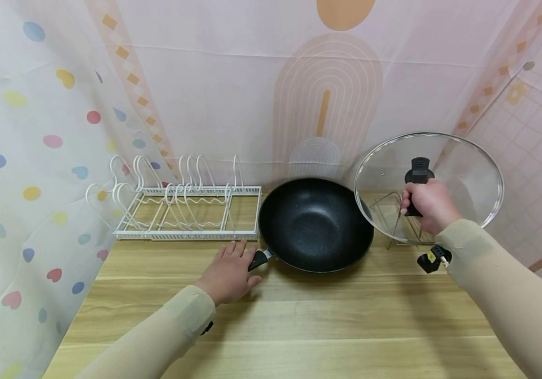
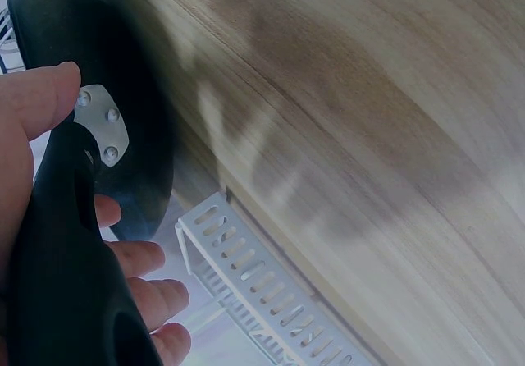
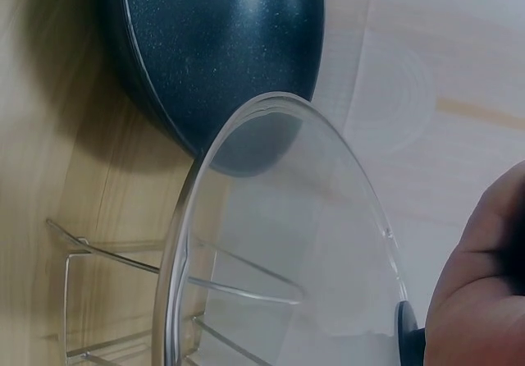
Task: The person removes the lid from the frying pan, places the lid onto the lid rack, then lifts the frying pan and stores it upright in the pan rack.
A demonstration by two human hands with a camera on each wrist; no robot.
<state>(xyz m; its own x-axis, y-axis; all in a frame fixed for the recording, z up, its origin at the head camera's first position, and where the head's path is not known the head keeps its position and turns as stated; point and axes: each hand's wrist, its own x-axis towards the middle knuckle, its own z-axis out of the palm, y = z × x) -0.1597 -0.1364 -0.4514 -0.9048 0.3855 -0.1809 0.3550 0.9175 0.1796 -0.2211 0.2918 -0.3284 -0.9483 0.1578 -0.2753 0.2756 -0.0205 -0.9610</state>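
A black wok [image 1: 315, 223] sits on the wooden table with its handle [image 1: 258, 260] pointing to the front left. My left hand [image 1: 228, 271] lies over this handle, fingers stretched out and spread. In the left wrist view the thumb is on one side of the black handle [image 2: 70, 259] and the fingertips show past the other. My right hand [image 1: 429, 202] grips the black handle [image 1: 419, 171] of a round glass lid [image 1: 470, 163] with a metal rim. The lid is held raised and tilted, to the right of the wok, and overlaps the wok's edge in the right wrist view.
A white dish rack [image 1: 188, 235] with several upright loops stands left of the wok, close to its rim. A small wire stand [image 3: 115, 257] is behind and below the lid. Patterned curtains [image 1: 223, 105] hang at the back and sides.
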